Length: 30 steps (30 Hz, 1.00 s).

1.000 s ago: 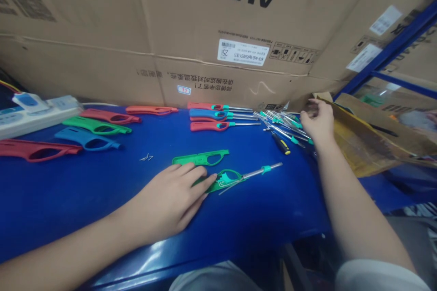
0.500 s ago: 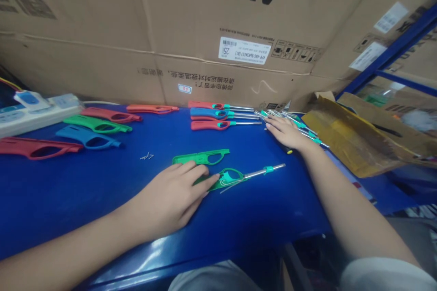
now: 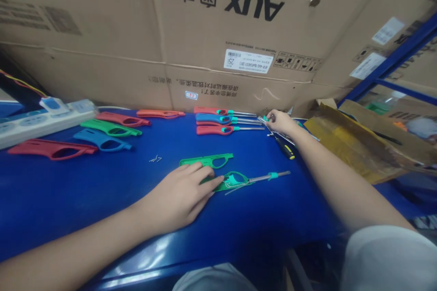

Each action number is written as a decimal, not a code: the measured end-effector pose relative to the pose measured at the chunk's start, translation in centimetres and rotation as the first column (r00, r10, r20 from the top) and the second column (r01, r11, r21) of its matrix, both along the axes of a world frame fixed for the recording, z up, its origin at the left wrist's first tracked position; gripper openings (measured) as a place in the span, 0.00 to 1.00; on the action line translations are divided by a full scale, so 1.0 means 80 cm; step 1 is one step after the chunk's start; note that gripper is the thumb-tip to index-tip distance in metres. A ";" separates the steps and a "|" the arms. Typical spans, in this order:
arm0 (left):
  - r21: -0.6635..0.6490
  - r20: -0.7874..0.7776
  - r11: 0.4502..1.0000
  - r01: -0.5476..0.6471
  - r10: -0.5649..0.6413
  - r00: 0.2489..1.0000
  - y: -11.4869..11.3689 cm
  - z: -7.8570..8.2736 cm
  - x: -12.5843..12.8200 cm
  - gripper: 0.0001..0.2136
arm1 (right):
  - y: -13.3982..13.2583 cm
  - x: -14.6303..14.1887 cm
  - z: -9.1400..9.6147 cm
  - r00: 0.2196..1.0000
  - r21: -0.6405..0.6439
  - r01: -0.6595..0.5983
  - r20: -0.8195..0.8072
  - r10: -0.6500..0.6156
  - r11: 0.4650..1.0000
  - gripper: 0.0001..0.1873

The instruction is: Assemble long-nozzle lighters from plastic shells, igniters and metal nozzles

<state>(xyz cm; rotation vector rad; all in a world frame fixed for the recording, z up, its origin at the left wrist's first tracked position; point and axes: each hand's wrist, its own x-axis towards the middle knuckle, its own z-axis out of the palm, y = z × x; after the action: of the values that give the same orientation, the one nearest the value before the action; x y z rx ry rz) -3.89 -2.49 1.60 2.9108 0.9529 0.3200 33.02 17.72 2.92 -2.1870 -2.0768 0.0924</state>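
Observation:
My left hand is closed over the handle end of an opened green lighter half, pressing it to the table. In that half lie a teal trigger part and a thin wire; a metal tube with a teal collar sticks out to the right. Just behind it lies the matching green half-shell. My right hand is at the back right among metal tubes with teal parts. Its fingers are pinched together, and what they grip is mostly hidden. Beside it lies a black-and-yellow screwdriver.
Red and blue lighters with metal tubes lie in a row at the back. Several coloured handle shells and a white power strip are on the left, small screws nearer. A taped carton stands right; a cardboard wall closes the back.
My right hand has gone from lying flat over the metal tubes to a raised pinch, uncovering more of the screwdriver. My left hand stays on the green half. The view has shifted slightly.

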 end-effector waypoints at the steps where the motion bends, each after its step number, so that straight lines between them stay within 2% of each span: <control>1: -0.006 0.004 1.000 0.000 0.000 1.000 0.001 0.000 0.000 0.19 | 0.001 -0.002 0.004 1.000 -0.009 0.012 -0.009 -0.012 1.000 0.20; 4: -0.021 0.029 1.000 -0.007 0.008 1.000 0.002 0.000 -0.001 0.19 | -0.003 -0.011 0.020 0.999 0.033 0.028 -0.039 -0.027 0.999 0.19; 7: -0.050 0.102 0.999 -0.014 0.019 0.995 0.003 0.000 -0.003 0.18 | -0.025 -0.031 0.039 0.995 0.168 -0.003 -0.099 0.020 0.986 0.12; 9: -0.058 0.205 0.998 -0.033 0.044 0.978 0.004 0.001 -0.003 0.17 | -0.053 -0.053 0.048 0.980 0.257 -0.072 -0.161 0.116 0.964 0.11; 11: -0.036 0.336 0.997 -0.072 0.080 0.939 0.004 0.003 -0.003 0.19 | -0.090 -0.081 0.050 0.934 0.282 -0.205 -0.231 0.274 0.937 0.11; 13: -0.008 0.446 0.993 -0.120 0.111 0.888 0.003 0.004 -0.002 0.20 | -0.131 -0.111 0.043 0.852 0.271 -0.360 -0.295 0.433 0.893 0.09; 14: -0.007 0.483 0.990 -0.139 0.125 0.867 0.003 0.005 -0.001 0.20 | -0.151 -0.124 0.037 0.784 0.274 -0.450 -0.336 0.522 0.850 0.07; 15: -0.017 0.508 0.988 -0.152 0.139 0.850 0.003 0.005 0.001 0.21 | -0.169 -0.136 0.031 0.644 0.319 -0.561 -0.411 0.645 0.764 0.06; 16: -0.040 0.526 0.987 -0.156 0.154 0.837 0.003 0.005 0.002 0.21 | -0.184 -0.146 0.024 0.531 0.354 -0.621 -0.465 0.708 0.699 0.05; 18: -0.124 0.551 0.984 -0.129 0.176 0.816 0.002 0.002 0.007 0.21 | -0.206 -0.160 0.013 0.414 0.404 -0.651 -0.521 0.747 0.643 0.05; 20: -0.233 0.574 0.970 -0.064 0.191 0.796 0.001 -0.002 0.011 0.20 | -0.217 -0.166 0.006 0.347 0.422 -0.661 -0.561 0.752 0.620 0.05; 23: -0.365 0.618 0.931 0.026 0.221 0.754 0.000 -0.008 0.016 0.16 | -0.219 -0.166 0.005 0.303 0.415 -0.658 -0.618 0.725 0.628 0.04; 26: -0.443 0.634 0.895 0.045 0.277 0.722 0.001 -0.008 0.017 0.14 | -0.215 -0.163 0.005 0.284 0.439 -0.648 -0.619 0.733 0.622 0.05; 30: -0.484 0.595 0.875 0.024 0.309 0.742 0.003 -0.007 0.014 0.12 | -0.212 -0.158 0.000 0.269 0.529 -0.636 -0.532 0.803 0.563 0.04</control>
<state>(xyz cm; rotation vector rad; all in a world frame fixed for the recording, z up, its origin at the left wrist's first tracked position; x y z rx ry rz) -2.79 -2.24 1.05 2.0297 0.9507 0.9154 20.34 0.75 2.96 -0.6104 -2.1672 0.6819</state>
